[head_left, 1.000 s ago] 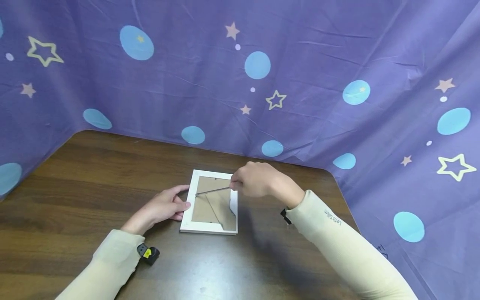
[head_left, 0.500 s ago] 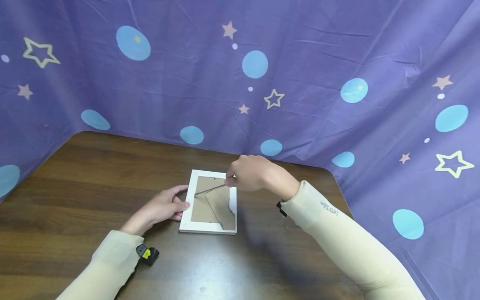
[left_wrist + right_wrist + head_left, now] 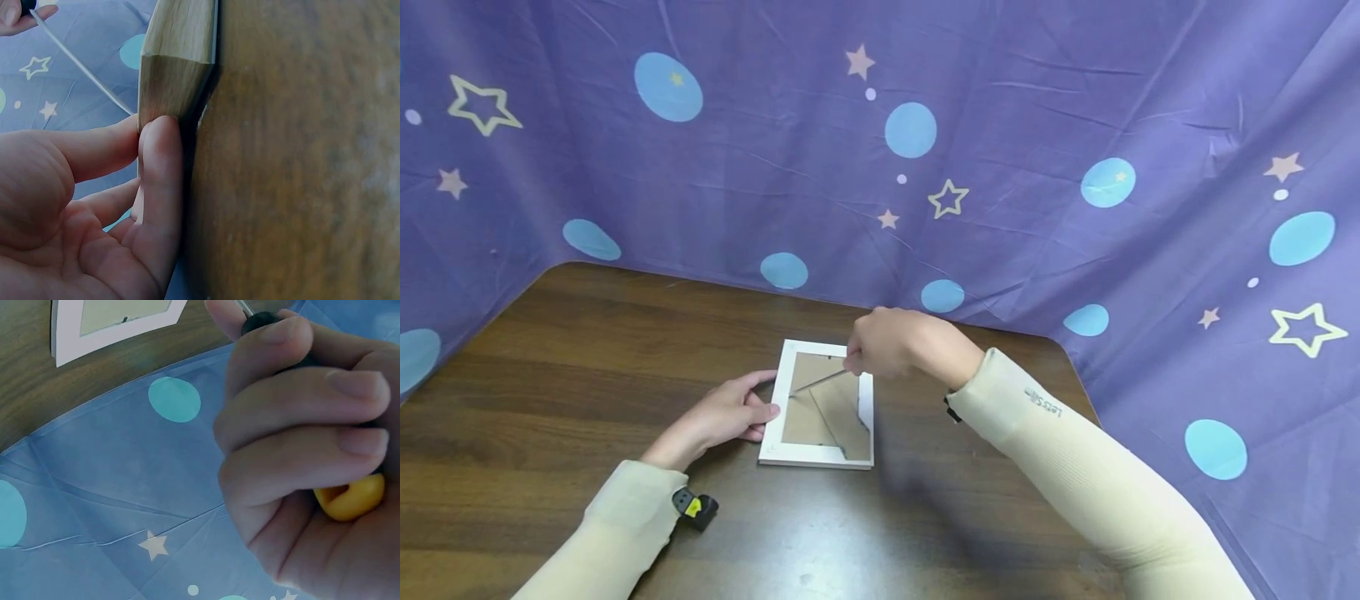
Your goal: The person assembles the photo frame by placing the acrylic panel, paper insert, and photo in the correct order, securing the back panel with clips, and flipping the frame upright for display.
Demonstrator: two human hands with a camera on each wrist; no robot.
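Observation:
A white picture frame [image 3: 818, 454] lies back-up on the dark wooden table [image 3: 550, 367]; its brown backing board [image 3: 820, 404] shows, with the stand flap partly raised. My left hand [image 3: 730, 412] rests against the frame's left edge, thumb and fingertips touching it; the left wrist view shows those fingers [image 3: 159, 162] pressed to the frame's side [image 3: 178, 62]. My right hand [image 3: 887, 342] hovers over the frame's top right corner and grips a screwdriver with a black and yellow handle [image 3: 350, 497]. Its thin metal shaft [image 3: 820, 382] slants down-left to the backing near the left inner edge.
A purple cloth [image 3: 1000, 167] with blue dots and stars hangs behind the table and drapes over its right side. Bare table top stretches left and in front of the frame. A small black and yellow clip [image 3: 696, 507] sits at my left wrist.
My right hand has shifted slightly left and up over the frame's top corner with the screwdriver, steepening the shaft. The left hand and the frame have stayed put.

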